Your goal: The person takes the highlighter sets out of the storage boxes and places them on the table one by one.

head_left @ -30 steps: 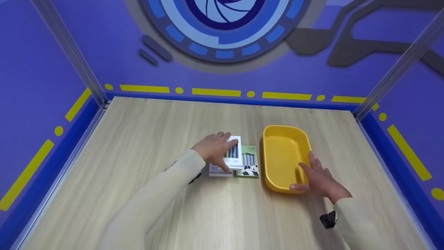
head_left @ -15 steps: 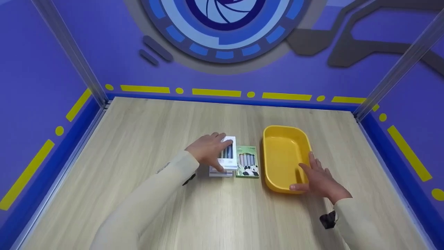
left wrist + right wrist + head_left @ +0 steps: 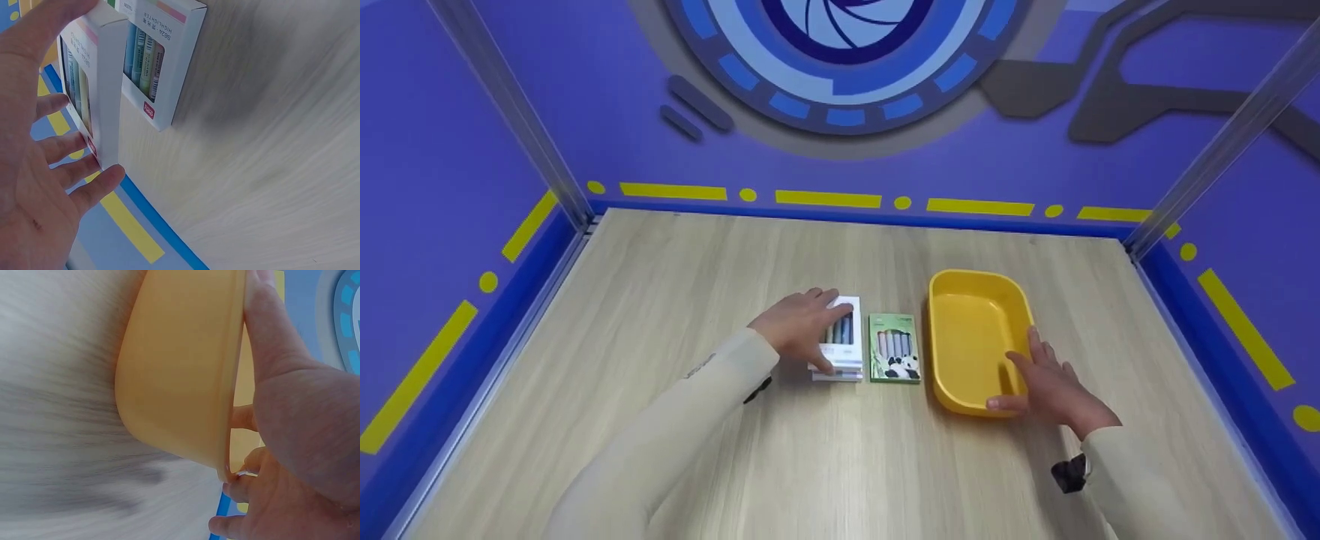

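My left hand (image 3: 793,327) grips a white box of highlighters (image 3: 847,354) between thumb and fingers, over a second white highlighter box (image 3: 164,62) that lies on the table. Pastel pens show through both box windows in the left wrist view. From the head view I cannot tell how wide the gap between the boxes is. Just to their right lies a green box with a panda picture (image 3: 895,349), pens visible in its window. My right hand (image 3: 1057,386) rests on the near right rim of a yellow plastic tub (image 3: 971,337), fingers loosely spread and thumb over the edge.
The wooden tabletop (image 3: 697,277) reaches back to a blue-purple printed wall (image 3: 810,172). Side walls with metal corner posts stand left and right. The tub sits close beside the green box.
My left hand has carried the white highlighter box leftward, off its overlap with the green box and over the other white box. My right hand and the tub have stayed put.
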`<state>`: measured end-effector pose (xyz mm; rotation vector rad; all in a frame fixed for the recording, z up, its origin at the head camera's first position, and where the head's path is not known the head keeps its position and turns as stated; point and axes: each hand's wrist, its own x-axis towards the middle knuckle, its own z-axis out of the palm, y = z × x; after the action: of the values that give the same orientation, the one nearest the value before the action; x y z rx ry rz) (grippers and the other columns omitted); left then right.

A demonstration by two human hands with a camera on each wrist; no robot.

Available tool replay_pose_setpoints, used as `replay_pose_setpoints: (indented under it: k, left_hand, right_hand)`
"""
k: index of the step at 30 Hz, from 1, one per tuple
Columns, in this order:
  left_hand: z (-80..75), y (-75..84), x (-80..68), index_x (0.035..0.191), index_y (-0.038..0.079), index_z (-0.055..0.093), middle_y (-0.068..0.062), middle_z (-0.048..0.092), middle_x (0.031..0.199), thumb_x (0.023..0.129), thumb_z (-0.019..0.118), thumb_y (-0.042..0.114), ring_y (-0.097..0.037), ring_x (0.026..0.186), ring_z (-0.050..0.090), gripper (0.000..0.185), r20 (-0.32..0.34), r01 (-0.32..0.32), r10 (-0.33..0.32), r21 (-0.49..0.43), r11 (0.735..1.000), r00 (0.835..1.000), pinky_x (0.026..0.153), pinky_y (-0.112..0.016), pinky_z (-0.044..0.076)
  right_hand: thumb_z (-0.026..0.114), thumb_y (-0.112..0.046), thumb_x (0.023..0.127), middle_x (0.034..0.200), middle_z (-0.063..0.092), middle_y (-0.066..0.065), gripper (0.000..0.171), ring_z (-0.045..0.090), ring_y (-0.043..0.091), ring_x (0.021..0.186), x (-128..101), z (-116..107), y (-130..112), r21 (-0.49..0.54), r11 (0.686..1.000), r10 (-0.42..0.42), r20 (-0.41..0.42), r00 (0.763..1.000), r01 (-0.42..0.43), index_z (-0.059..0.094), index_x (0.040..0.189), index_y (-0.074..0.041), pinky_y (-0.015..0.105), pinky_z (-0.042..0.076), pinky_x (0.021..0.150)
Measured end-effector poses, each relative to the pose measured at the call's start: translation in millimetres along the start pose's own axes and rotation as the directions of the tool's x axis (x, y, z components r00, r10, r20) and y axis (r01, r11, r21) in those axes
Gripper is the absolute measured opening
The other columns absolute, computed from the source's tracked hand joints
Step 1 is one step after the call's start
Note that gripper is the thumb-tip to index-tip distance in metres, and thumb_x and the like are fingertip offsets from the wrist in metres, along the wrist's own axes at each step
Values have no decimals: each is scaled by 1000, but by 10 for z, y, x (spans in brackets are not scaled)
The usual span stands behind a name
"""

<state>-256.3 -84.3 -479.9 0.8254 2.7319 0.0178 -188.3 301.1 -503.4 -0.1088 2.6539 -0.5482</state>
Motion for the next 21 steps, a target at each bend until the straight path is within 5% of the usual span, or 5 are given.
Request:
replay_pose_setpoints:
  k: [21]
  left_hand:
    - [59, -213, -153, 152, 30, 27, -4, 26, 160, 68, 82, 53, -25, 143, 31, 103, 14, 55, -54, -97, 994, 998, 117, -47, 31]
  right_hand:
    - [69, -71, 70, 159, -23, 20, 112, -12, 49, 144, -3, 7, -8, 4, 999, 35, 20, 999, -35, 28, 151, -5, 72, -4, 110]
